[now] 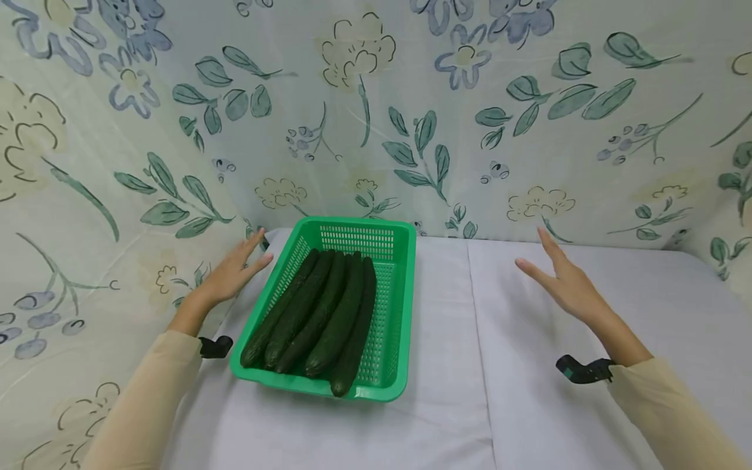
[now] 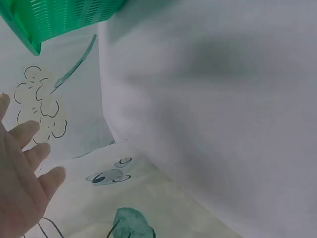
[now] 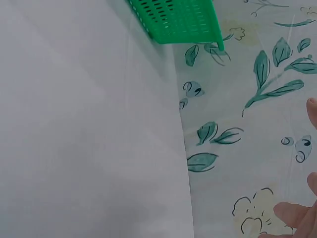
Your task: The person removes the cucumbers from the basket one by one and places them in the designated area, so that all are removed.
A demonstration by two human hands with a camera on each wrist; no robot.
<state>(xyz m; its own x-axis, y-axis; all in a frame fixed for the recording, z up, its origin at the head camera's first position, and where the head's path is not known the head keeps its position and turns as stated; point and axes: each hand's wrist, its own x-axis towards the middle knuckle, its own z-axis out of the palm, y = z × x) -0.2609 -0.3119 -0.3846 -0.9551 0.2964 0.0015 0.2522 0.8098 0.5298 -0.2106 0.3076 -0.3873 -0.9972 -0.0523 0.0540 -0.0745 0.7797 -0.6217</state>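
A green plastic basket (image 1: 405,313) with slotted walls stands on the white-covered table. Several dark green cucumbers (image 1: 329,313) lie side by side in it, filling its left and middle part. My left hand (image 1: 229,271) is held up just left of the basket, fingers extended, touching nothing. Well to the right of the basket, my right hand (image 1: 564,281) hovers over the cloth with fingers and thumb spread, holding nothing. Each wrist view catches a lower corner of the basket at its top edge, and part of the hand at the side.
A white cloth (image 1: 440,378) covers the table, with a crease running front to back right of the basket. Floral fabric (image 1: 411,85) hangs behind the table and along its left side. A black wrist camera (image 1: 584,370) sits on the right wrist, another on the left.
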